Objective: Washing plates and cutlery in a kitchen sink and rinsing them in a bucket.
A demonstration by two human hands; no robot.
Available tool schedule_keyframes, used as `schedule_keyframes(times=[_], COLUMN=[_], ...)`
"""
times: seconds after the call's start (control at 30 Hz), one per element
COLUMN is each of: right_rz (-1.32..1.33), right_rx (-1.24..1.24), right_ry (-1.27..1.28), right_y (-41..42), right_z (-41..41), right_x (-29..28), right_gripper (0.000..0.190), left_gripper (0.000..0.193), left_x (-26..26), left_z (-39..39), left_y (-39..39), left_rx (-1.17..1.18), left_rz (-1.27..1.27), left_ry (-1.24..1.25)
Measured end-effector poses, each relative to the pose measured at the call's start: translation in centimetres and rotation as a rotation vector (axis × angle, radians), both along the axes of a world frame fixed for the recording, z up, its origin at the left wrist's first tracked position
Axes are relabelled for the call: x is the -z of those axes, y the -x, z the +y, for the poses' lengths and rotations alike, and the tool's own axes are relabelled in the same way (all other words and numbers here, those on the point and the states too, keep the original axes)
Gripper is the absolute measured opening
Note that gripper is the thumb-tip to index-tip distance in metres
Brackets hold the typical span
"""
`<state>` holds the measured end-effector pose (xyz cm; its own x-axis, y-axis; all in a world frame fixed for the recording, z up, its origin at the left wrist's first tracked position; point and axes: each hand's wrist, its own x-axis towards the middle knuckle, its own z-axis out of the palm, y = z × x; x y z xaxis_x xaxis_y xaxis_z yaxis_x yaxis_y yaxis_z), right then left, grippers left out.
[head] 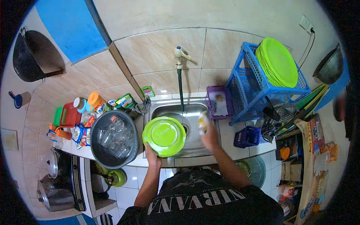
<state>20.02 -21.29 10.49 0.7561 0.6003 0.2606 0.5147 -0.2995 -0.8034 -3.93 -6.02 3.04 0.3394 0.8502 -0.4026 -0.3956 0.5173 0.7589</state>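
My left hand (153,157) grips the near left rim of a green plate (164,136), tilted over the left part of a stainless steel sink (197,140). White suds streak the underside of the plate, which faces up. In my right hand (209,137) is a yellow and white sponge (202,123), blurred, held over the right side of the basin and apart from the plate. Above the sink a wall tap (179,53) has a dark hose (180,90) hanging from it. A purple basket (220,102) with a whitish, foamy filling stands right of the basin.
Left of the sink, a grey basin (114,138) holds several wet glasses. Detergent packets (126,100) and a red basket (70,114) lie behind it. On the right, a blue plastic rack (247,92) carries stacked green plates (277,62); a small dark blue basket (246,137) sits nearer.
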Motion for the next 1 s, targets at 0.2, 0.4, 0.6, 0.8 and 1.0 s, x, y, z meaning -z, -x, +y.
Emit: schedule_keyframes(times=[0.2, 0.4, 0.6, 0.8, 1.0], right_rz=[-0.425, -0.401, -0.179, 0.382, 0.695], right_rx=[0.214, 0.150, -0.084, 0.127, 0.035], right_ry=[0.268, 0.590, 0.080, 0.212, -0.172], right_y=[-12.7, -17.6, -7.3, -2.5, -3.5], right_z=[-1.8, -0.7, 4.7, 6.6, 6.2], right_x=[1.1, 2.3, 1.8, 7.5, 10.0], right_gripper=[0.038, 0.024, 0.023, 0.030, 0.030], left_gripper=[0.058, 0.053, 0.053, 0.051, 0.045], left_x=[-0.3, -0.3, 1.1, 4.4, 8.8], left_z=[-0.4, -0.1, 0.9, 2.3, 3.2], left_y=[0.8, -0.8, -3.1, -7.2, -12.9], left_rx=[0.039, 0.087, 0.107, 0.177, 0.242], left_rz=[-0.046, -0.073, -0.081, -0.160, 0.017], left_ry=[0.045, 0.084, 0.131, 0.168, 0.130])
